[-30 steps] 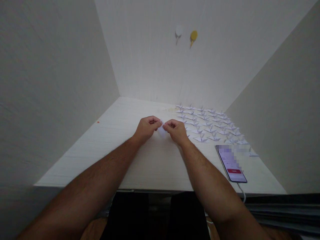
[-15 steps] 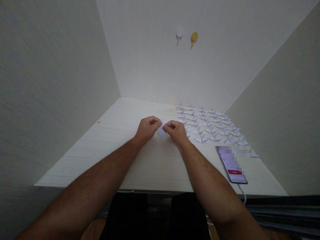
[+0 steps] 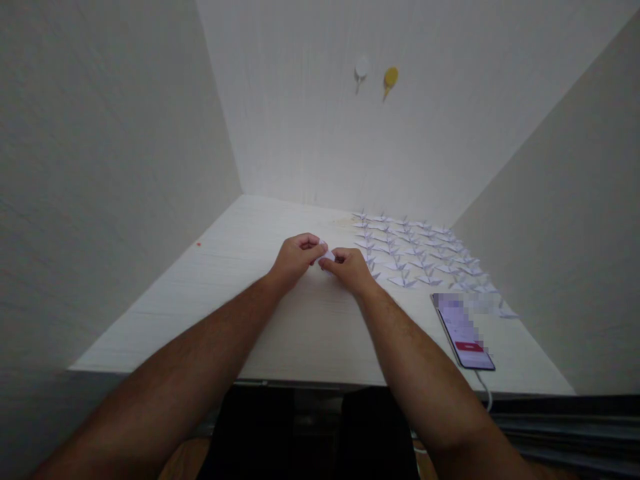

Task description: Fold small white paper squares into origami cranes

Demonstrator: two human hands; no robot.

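Observation:
Between my two hands is a small piece of folded white paper (image 3: pixel 327 255), held above the middle of the table. My left hand (image 3: pixel 299 257) pinches its left side between thumb and fingers. On the other side my right hand (image 3: pixel 347 265) is closed on it as well, thumb toward me. Fingers hide much of the paper, so its exact shape cannot be made out. Just right of my right hand, folded white paper cranes (image 3: pixel 403 279) stand in rows on the table.
A phone (image 3: pixel 463 333) with a lit screen lies at the right, a white cable (image 3: pixel 484 387) running off the front edge. Walls enclose the white table (image 3: pixel 175 320) on three sides. A white hook (image 3: pixel 361 69) and a yellow hook (image 3: pixel 391 77) are on the back wall. An orange speck (image 3: pixel 199 244) lies at left.
The paper no longer hangs down below my fingers; it now shows as a smaller piece between them. My right hand has shifted slightly downward, and my left has barely moved.

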